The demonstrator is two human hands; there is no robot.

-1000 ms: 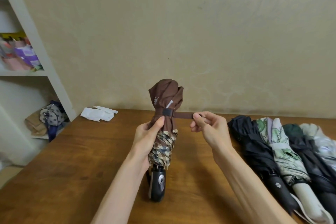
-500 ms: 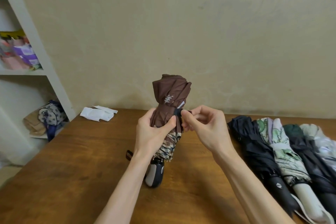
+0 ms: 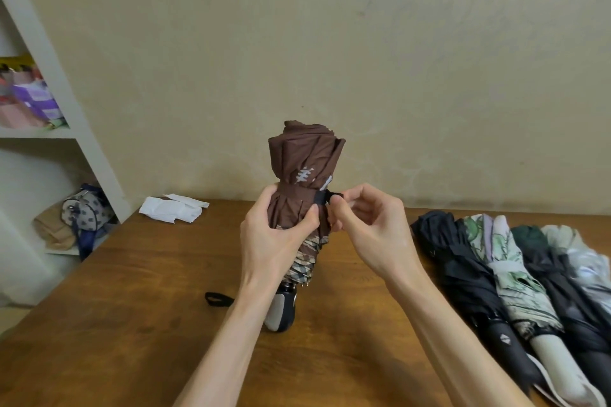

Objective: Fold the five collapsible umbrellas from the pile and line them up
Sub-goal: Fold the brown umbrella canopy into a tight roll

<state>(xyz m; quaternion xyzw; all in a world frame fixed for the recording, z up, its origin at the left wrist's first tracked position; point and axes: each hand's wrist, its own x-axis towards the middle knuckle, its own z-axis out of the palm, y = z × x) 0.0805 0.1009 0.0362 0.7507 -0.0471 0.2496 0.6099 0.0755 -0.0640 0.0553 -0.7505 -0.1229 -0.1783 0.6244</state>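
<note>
A brown umbrella [image 3: 305, 172] stood handle-down on the surface [image 3: 132, 307], the left hand [image 3: 274, 241] gripping its bunched middle, the right hand [image 3: 367, 231] pinching the closure strap [image 3: 320, 197]. Light, with soft, probably slippery fabric, it seemed best held at the stiff handle [image 3: 281, 314].

The strap [image 3: 297, 190], stretched sideways a second ago, has been wrapped round the brown umbrella [image 3: 305, 155]; its end is now pinched there by the right hand [image 3: 367, 228]; the white print [image 3: 302, 174] has been turned forward.
</note>
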